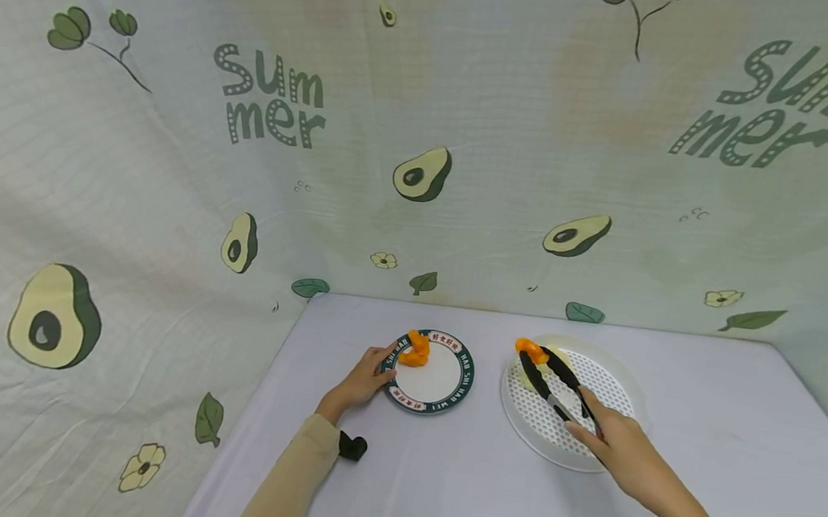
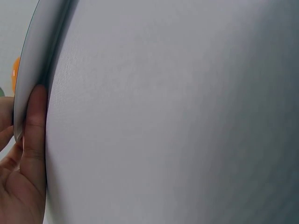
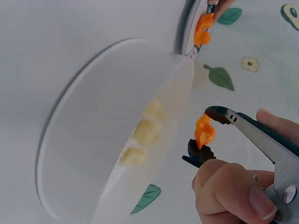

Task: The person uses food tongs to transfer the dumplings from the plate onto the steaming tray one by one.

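My left hand (image 1: 362, 381) grips the left rim of a small round plate (image 1: 437, 384) with a dark green lettered border. In the left wrist view, the fingers (image 2: 35, 135) lie beneath the plate's edge. Curved orange pieces (image 1: 416, 352) rest on the plate's upper left. My right hand (image 1: 624, 449) holds black-tipped metal tongs (image 1: 542, 385), which pinch another orange piece (image 1: 532, 350). The tongs are above the far left part of a white perforated draining basket (image 1: 621, 385). Inside the basket, pale yellow pieces (image 3: 146, 132) show through its wall in the right wrist view.
Plate and basket stand side by side on a white-covered table (image 1: 484, 488), a gap between them. Behind and to the left hangs a pale cloth (image 1: 497, 96) printed with avocados, leaves and lettering. A black wrist mount (image 1: 353, 446) sits by the left sleeve.
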Motion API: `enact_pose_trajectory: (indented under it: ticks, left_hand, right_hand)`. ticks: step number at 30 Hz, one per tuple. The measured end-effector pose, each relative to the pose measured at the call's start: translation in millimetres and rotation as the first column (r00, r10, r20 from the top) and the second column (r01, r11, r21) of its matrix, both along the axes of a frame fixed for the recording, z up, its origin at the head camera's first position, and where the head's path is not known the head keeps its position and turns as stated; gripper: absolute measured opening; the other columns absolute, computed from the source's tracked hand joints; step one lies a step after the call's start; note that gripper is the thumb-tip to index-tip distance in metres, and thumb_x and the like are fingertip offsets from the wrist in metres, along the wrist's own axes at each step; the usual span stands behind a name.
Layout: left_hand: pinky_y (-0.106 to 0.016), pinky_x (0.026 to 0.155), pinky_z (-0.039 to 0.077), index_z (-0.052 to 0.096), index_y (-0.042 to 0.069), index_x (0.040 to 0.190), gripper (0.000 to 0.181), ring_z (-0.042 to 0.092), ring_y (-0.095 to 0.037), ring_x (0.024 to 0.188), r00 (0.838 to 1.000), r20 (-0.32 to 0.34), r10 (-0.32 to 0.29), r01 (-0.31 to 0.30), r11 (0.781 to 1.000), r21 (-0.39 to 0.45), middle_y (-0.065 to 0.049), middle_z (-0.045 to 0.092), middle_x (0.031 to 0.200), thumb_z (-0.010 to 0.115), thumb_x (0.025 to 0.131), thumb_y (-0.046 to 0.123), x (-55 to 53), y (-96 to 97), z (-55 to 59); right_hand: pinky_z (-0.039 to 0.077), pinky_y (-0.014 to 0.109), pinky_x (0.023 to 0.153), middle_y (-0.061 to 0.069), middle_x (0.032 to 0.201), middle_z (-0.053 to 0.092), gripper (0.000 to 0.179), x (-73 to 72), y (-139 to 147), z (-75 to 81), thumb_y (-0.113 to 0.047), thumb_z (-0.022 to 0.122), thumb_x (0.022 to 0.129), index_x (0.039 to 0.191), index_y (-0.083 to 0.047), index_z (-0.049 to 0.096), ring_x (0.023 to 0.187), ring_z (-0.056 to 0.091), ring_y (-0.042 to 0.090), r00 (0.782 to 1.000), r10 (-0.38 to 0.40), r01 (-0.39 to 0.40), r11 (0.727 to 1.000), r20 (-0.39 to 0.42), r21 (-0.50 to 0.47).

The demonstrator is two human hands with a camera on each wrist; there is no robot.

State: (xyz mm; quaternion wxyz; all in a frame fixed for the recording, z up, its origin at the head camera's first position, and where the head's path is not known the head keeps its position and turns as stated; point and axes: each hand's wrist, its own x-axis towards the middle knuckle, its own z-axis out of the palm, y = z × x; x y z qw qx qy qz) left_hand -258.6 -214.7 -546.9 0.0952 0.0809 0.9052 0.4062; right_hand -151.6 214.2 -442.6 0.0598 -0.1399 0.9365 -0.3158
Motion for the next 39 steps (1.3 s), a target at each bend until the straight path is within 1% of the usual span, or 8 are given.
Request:
enact_pose_trajectory:
  ticks: [4, 8, 11, 12, 15, 19, 30, 39]
  left_hand:
    - [-0.038, 0.082, 0.037, 0.032, 0.015, 0.158, 0.059, 0.045, -0.022, 0.096, 1.0, 0.0, 0.004, -0.004, 1.0, 0.002, -0.016, 0.04, 0.139, 0.055, 0.104, 0.022, 0.5, -0.7, -1.3]
    - [-0.037, 0.082, 0.037, 0.032, 0.016, 0.158, 0.059, 0.045, -0.022, 0.096, 1.0, 0.002, 0.006, -0.006, 1.0, 0.002, -0.016, 0.04, 0.139, 0.056, 0.104, 0.023, 0.9, -1.1, -2.7]
    - [-0.036, 0.08, 0.037, 0.032, 0.016, 0.157, 0.06, 0.045, -0.021, 0.094, 1.0, 0.003, 0.002, -0.002, 1.0, 0.0, -0.017, 0.04, 0.138, 0.056, 0.103, 0.023, 1.8, -1.7, -2.9]
    - [-0.036, 0.079, 0.037, 0.032, 0.016, 0.158, 0.06, 0.045, -0.021, 0.093, 1.0, 0.003, 0.001, -0.001, 1.0, -0.003, -0.016, 0.04, 0.138, 0.056, 0.103, 0.023, 2.1, -1.9, -3.0]
    - [-0.035, 0.077, 0.037, 0.032, 0.015, 0.157, 0.06, 0.045, -0.021, 0.091, 1.0, -0.001, 0.0, 0.0, 1.0, 0.0, -0.017, 0.04, 0.137, 0.056, 0.103, 0.023, 2.8, -2.3, -3.0]
    - [-0.035, 0.077, 0.037, 0.032, 0.014, 0.157, 0.06, 0.044, -0.021, 0.092, 1.0, -0.007, 0.001, -0.001, 1.0, 0.006, -0.016, 0.04, 0.137, 0.056, 0.103, 0.022, 3.4, -2.4, -3.2]
    - [-0.038, 0.083, 0.037, 0.032, 0.015, 0.157, 0.06, 0.045, -0.023, 0.098, 1.0, -0.008, 0.001, -0.001, 1.0, 0.006, -0.016, 0.04, 0.138, 0.056, 0.104, 0.023, 2.6, -1.9, -2.4]
    - [-0.037, 0.08, 0.037, 0.032, 0.015, 0.158, 0.059, 0.045, -0.021, 0.095, 1.0, -0.003, 0.001, -0.001, 1.0, 0.006, -0.015, 0.04, 0.138, 0.055, 0.104, 0.023, 0.5, -1.1, -1.1]
  right_hand:
    - [0.04, 0.03, 0.051, 0.004, 0.067, 0.044, 0.078, 0.6, 15, -1.6, -0.04, 0.054, 0.102, 0.148, 0.017, 0.026, 0.06, 0.042, 0.017, 0.998, -0.039, 0.039, 0.999, 0.039, 0.015]
    - [0.047, 0.036, 0.059, 0.016, 0.077, 0.056, 0.08, 1.0, 30, -6.7, -0.04, 0.054, 0.103, 0.146, 0.02, 0.025, 0.072, 0.054, 0.026, 0.996, -0.065, 0.062, 0.997, 0.062, 0.037]
    - [0.053, 0.048, 0.071, 0.033, 0.098, 0.062, 0.078, 0.6, 39, -12.4, -0.037, 0.054, 0.103, 0.143, 0.023, 0.026, 0.093, 0.061, 0.042, 0.997, -0.064, 0.061, 0.996, 0.045, 0.061]
    - [0.052, 0.048, 0.072, 0.029, 0.093, 0.062, 0.078, -0.3, 41, -14.2, -0.037, 0.054, 0.103, 0.144, 0.023, 0.026, 0.092, 0.061, 0.04, 0.996, -0.068, 0.064, 0.996, 0.06, 0.067]
    - [0.049, 0.06, 0.082, 0.045, 0.116, 0.054, 0.078, -2.4, 47, -19.5, -0.036, 0.054, 0.103, 0.141, 0.025, 0.027, 0.111, 0.053, 0.057, 0.996, -0.066, 0.061, 0.994, 0.056, 0.089]
    - [0.047, 0.064, 0.084, 0.05, 0.13, 0.039, 0.078, -4.9, 53, -25.0, -0.036, 0.054, 0.103, 0.141, 0.027, 0.026, 0.118, 0.043, 0.064, 0.994, -0.068, 0.059, 0.992, 0.083, 0.113]
    - [0.049, 0.062, 0.08, 0.052, 0.126, 0.041, 0.08, -9.6, 62, -31.8, -0.038, 0.055, 0.103, 0.14, 0.027, 0.026, 0.113, 0.046, 0.064, 0.992, -0.065, 0.047, 0.986, 0.107, 0.157]
    - [0.049, 0.062, 0.079, 0.053, 0.122, 0.043, 0.08, -10.4, 62, -32.5, -0.037, 0.056, 0.103, 0.138, 0.028, 0.026, 0.111, 0.048, 0.064, 0.992, -0.051, 0.03, 0.984, 0.116, 0.178]
